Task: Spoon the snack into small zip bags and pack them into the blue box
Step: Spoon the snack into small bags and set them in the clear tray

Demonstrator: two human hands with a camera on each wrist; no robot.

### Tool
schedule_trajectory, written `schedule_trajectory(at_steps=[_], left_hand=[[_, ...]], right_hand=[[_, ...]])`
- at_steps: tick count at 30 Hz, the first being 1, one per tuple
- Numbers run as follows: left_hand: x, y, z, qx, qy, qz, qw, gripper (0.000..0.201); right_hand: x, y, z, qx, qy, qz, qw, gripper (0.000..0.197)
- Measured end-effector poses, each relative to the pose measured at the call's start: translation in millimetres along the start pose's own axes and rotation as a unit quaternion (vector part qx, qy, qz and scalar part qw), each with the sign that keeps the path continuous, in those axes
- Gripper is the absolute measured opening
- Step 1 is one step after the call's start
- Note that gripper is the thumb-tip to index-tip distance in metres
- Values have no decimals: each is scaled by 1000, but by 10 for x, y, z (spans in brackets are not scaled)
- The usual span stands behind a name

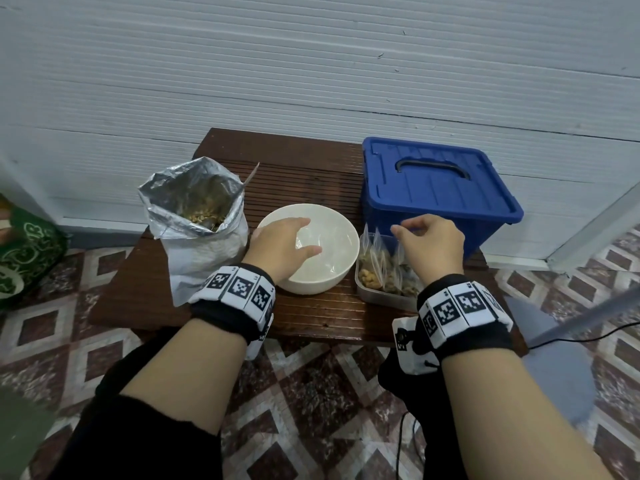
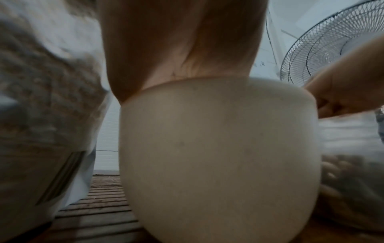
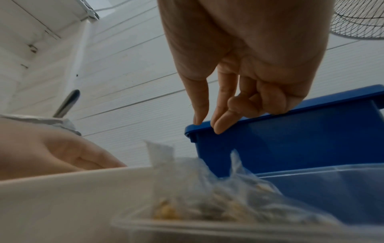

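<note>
Nearest, both forearms wear black wristbands with white marker tiles. The left hand (image 1: 280,245) reaches over the near rim of a smooth, round white bowl (image 1: 341,258), fingers spread and relaxed, gripping nothing; whether its palm touches the rim I cannot tell. The bowl stands at the middle of the dark, ribbed wooden desk (image 1: 311,181), close to the front edge. The right hand (image 1: 431,242) hovers above a clear rectangular plastic tray (image 1: 377,294) at the desk's front right; thumb and forefinger point down close together, the other fingers curled in, and it holds nothing. In the tray stand small clear zip bags (image 1: 375,263) filled with pale snack pieces. At the desk's left edge a crinkled silver foil bag (image 1: 197,233) stands open, with brownish snack inside. At the far right corner sits the blue box (image 1: 436,192), hard plastic, lid on, with a dark handle.
</note>
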State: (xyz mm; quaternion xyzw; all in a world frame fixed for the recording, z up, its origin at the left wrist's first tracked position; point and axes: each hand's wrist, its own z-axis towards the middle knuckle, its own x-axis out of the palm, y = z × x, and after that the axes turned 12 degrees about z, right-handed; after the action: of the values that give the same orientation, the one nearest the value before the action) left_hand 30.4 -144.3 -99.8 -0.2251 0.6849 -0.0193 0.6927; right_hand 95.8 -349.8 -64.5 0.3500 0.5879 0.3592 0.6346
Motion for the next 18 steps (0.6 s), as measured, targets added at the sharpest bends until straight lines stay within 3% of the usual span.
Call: schedule_trajectory(at_steps=[8, 10, 14, 18], left_hand=[[28, -39, 110, 35, 67, 147, 986, 72], [48, -42, 142, 36, 49, 144, 988, 63], [39, -34, 167, 12, -37, 85, 996, 15], [-107, -79, 121, -14, -91, -47, 995, 11]], right_hand=[[165, 81, -68, -35, 48, 1, 998, 20], [183, 78, -65, -38, 50, 1, 998, 21], [170, 94, -48, -40, 44, 13, 998, 19], [197, 145, -58, -47, 63, 26, 997, 22]])
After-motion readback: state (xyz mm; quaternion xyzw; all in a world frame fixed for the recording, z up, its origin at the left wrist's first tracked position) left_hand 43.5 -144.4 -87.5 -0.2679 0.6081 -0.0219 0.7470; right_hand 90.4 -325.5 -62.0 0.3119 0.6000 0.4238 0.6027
